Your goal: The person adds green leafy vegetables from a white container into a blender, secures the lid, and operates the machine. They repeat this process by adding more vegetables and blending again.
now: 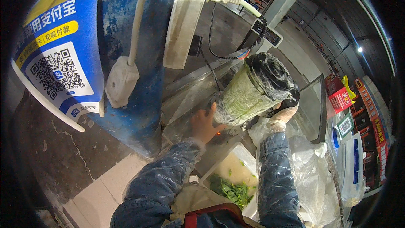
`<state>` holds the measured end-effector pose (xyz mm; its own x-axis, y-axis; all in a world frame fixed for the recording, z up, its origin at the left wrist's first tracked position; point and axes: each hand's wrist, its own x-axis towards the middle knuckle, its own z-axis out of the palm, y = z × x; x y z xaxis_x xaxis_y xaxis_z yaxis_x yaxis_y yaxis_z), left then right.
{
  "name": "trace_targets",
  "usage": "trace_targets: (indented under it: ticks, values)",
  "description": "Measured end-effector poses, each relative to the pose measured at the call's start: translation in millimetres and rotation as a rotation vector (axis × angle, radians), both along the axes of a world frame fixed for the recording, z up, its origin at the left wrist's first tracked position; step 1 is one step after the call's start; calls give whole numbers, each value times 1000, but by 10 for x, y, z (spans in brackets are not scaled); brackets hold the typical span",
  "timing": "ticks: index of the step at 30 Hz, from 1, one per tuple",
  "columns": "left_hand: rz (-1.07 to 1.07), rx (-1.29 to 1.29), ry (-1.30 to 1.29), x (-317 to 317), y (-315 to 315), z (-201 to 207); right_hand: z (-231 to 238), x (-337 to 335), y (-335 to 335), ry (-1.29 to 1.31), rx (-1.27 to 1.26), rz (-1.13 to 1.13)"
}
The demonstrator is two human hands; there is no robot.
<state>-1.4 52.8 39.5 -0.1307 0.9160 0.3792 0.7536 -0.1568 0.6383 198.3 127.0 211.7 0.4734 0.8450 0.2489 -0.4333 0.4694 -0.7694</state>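
A blender jug (249, 90) with a black lid (272, 71) tilts ahead of me, its walls coated pale green inside. My right hand (283, 116), in a clear plastic glove, is wrapped round the jug's black handle on the right side; some of its fingers are hidden. My left hand (205, 123) is at the foot of the jug, fingers spread, beside a small glowing orange-red light. Whether it touches the base cannot be made out. Below and between my forearms is a white tub (206, 176) holding cloudy liquid and chopped green leaves (232, 191).
A blue column (137, 50) with a blue code sign (59, 67) and hanging white power socket (122, 82) rises at left. Cables dangle beyond the jug. Crumpled clear plastic bags (312, 169) lie right of my right arm, near a clear lidded container (352, 169) and red box (338, 95).
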Motion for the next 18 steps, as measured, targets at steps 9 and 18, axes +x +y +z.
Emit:
trace_targets:
  ticks: [9, 18]
  values:
    - [1, -16, -1, 10, -4, -15, 38, -49, -33, -8, 10, 16]
    - [-10, -33, 14, -6, -10, 27, 11, -25, -18, 4, 17, -20]
